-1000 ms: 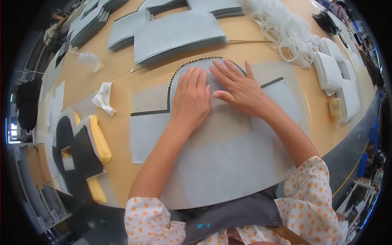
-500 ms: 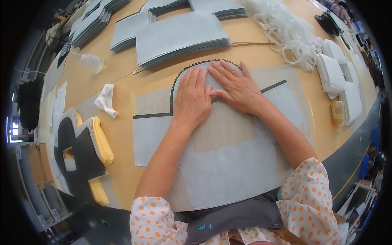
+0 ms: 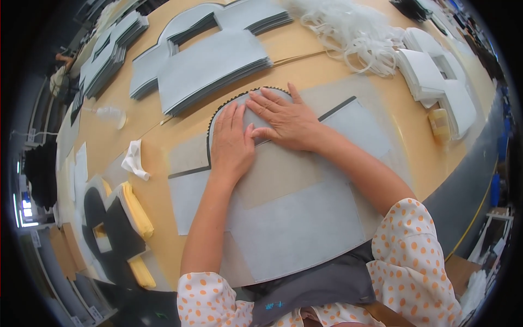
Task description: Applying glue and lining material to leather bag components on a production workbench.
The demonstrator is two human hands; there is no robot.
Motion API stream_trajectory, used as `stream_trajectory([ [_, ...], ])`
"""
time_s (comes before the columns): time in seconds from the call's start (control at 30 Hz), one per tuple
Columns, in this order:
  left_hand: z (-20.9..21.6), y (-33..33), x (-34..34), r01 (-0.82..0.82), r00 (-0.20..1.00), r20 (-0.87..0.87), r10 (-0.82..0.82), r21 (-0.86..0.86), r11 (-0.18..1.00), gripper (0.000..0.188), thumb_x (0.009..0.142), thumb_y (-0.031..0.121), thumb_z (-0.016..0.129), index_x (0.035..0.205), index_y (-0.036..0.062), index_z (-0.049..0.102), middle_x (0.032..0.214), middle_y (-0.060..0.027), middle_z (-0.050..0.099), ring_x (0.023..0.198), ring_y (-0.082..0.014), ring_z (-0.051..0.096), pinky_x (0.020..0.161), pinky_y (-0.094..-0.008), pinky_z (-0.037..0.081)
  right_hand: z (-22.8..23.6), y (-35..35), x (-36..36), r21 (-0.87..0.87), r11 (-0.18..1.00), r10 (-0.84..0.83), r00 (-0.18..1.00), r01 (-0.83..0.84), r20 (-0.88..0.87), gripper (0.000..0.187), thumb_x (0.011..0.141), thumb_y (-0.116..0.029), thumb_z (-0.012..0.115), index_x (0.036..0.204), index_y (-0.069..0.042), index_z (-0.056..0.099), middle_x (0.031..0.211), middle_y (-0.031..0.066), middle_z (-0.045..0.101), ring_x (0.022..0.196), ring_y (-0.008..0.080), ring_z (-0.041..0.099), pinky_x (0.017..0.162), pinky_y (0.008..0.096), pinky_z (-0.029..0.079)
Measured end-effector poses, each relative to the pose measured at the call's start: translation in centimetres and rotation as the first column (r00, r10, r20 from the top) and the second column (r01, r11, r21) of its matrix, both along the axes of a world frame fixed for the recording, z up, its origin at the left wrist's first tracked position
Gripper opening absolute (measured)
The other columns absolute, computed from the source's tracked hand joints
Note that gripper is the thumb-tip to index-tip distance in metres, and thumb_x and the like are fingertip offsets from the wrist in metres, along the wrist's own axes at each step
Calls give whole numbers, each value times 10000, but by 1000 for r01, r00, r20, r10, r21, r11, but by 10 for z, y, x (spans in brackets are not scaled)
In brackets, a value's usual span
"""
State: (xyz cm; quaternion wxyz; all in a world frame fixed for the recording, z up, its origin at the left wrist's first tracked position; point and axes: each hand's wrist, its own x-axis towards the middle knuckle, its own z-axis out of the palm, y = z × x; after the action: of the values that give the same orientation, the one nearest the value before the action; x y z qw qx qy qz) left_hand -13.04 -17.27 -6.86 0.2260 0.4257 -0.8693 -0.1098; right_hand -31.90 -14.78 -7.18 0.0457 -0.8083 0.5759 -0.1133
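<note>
A light grey sheet panel [image 3: 297, 229] with a rectangular opening lies flat on the table in front of me. Its far end is rounded, and a black notched strip [image 3: 213, 117] follows that curve. Straight black edges run along its side shoulders. My left hand [image 3: 233, 144] lies flat on the left of the rounded part, fingers stretched toward the curve. Beside it my right hand [image 3: 286, 120] presses flat with fingers spread, its thumb near the left hand. Neither hand grips anything. Both palms cover part of the rounded end.
Stacked grey panels [image 3: 212, 68] stand beyond my hands. White ribbon loops [image 3: 348, 32] heap at the far right, near white cut pieces [image 3: 430, 76] and a yellowish bottle [image 3: 438, 125]. Leftward are a clear bottle [image 3: 111, 116], crumpled white cloth [image 3: 135, 159] and black and yellow pieces [image 3: 117, 229].
My view has shifted and tilted slightly, so the table contents appear turned. Both hands stay flat on the rounded end of the panel, with little visible movement against it.
</note>
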Motion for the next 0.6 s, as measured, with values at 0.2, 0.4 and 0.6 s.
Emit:
stream_trajectory([
  [0.2,-2,2,3,-6,1000,16,8,-86,996,484,948,206,543,1379,3,459,1460,-224,412,1371,-376,370,1151,-471,291,9,-4,-15,21,1000,7,998,-6,-59,768,968,-682,250,1553,-186,272,1622,2,232,1505,213,164,1184,608,19],
  [0.4,-2,2,5,-9,999,37,11,-54,998,512,962,242,535,1406,9,430,1479,-247,386,1388,-403,353,1162,-520,247,12,-22,-39,4,997,-74,986,75,-149,758,979,-664,246,1565,-183,226,1630,-2,206,1514,233,120,1185,604,21],
  [0.6,9,11,11,-81,994,71,80,8,997,634,1001,359,478,1531,75,278,1571,-183,300,1463,-353,254,1182,-551,159,25,11,-60,-80,990,-127,988,120,-85,780,972,-682,218,1570,-182,198,1626,-10,211,1511,223,123,1191,599,31],
])
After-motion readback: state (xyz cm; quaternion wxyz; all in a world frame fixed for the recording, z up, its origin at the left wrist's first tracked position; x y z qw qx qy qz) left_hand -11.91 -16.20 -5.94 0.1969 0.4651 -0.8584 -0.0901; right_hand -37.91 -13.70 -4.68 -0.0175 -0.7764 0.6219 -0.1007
